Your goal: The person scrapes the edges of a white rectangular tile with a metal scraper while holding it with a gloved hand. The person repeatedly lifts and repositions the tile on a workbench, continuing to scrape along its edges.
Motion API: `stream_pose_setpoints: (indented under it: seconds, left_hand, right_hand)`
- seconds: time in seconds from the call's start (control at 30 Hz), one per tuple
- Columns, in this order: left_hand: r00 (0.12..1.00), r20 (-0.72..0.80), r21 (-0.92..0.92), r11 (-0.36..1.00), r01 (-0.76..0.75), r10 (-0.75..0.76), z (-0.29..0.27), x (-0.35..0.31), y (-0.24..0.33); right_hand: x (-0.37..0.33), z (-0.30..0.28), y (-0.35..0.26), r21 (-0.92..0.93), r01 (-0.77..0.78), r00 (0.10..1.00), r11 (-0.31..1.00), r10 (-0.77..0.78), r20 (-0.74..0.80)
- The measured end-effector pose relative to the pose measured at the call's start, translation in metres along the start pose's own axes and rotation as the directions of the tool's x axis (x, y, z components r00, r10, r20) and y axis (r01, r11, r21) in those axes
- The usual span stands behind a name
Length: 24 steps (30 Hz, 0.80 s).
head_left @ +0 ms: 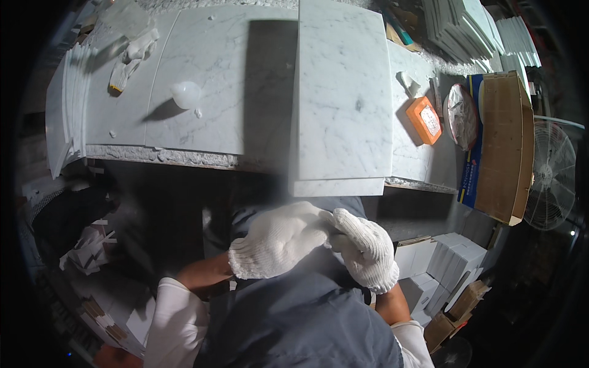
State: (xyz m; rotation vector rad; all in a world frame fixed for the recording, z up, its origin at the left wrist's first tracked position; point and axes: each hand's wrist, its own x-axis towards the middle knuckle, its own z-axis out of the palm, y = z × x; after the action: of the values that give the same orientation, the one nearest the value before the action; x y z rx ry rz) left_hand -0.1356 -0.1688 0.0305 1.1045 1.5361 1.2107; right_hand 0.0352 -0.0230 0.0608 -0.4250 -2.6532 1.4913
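Note:
Both of my hands wear white knitted gloves and meet in front of my dark apron, just below the bench edge. My left hand [279, 238] curls inward, its fingertips hidden where the hands come together. Folded fingers of my right hand [366, 248] press against the left one; whatever lies between them, if anything, cannot be made out. Straight ahead, a long white marble slab [343, 92] with grey veins juts over the bench's front edge, close to my gloves. Neither hand touches the slab visibly.
On the marble-topped bench [211, 61] stand a white translucent rounded object [186, 95], a crumpled glove [132, 58] and an orange block-like object [423, 121]. At right are a cardboard box [503, 147] and a fan [549, 175]. Tile stacks [72, 104] lean at left; white boxes [451, 260] sit lower right.

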Motion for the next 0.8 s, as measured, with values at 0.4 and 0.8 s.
stream_pose_setpoints:
  seconds: [0.4, 0.8]
  left_hand:
    - [0.969, 0.026, 0.351, 0.905, -0.24, 0.247, 0.008, 0.005, 0.006]
    - [0.882, 0.106, 0.922, 0.287, -0.261, 0.459, 0.013, 0.1, 0.035]
  right_hand:
    - [-0.037, -0.008, 0.044, 0.493, -0.173, 0.771, 0.853, 0.429, -0.471]
    - [-0.063, -0.013, 0.077, 0.586, -0.008, 0.588, 0.81, 0.478, -0.653]
